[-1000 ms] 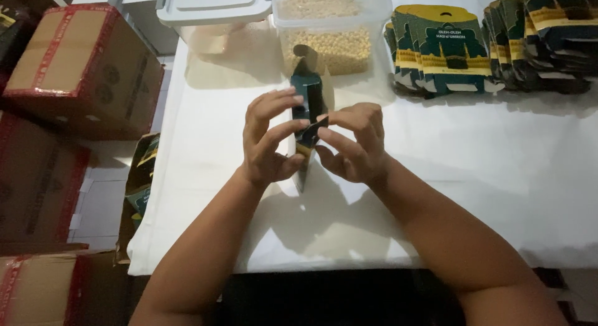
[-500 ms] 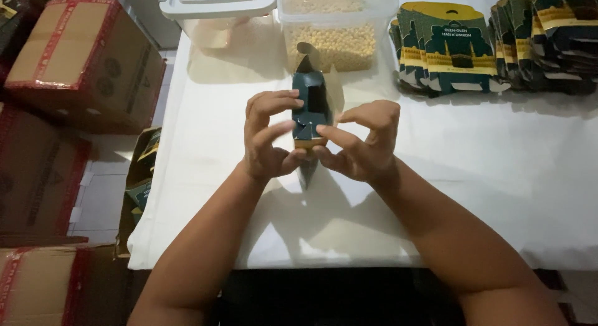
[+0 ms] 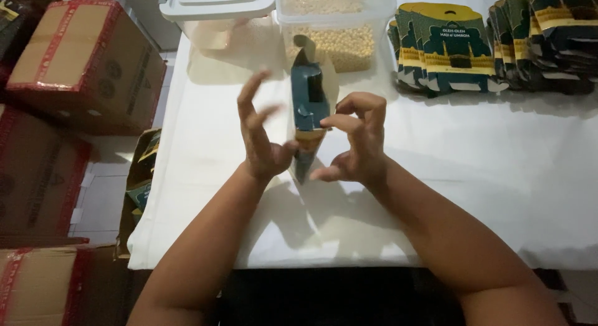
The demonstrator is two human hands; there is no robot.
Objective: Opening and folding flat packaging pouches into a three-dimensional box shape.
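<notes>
Brown cardboard boxes [image 3: 75, 58], lidded plastic tub [image 3: 215, 2], white tablecloth [image 3: 498, 176]

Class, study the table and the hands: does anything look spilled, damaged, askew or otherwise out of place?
Nothing stands out. The small dark green carton stands tilted between the left hand and right hand, but it is being handled. The clear tub of beige grains shows no spill, and the flat green cartons lie overlapped in a row.

A single head-worn camera looks steeply down and forward over the white table [image 3: 498, 195] from the person's own seat, close enough that both forearms fill the lower frame. The table's near edge crosses the bottom; clear tubs [image 3: 336, 27] mark the far edge at top. Cardboard boxes [image 3: 75, 58] on the floor line the left side.
</notes>
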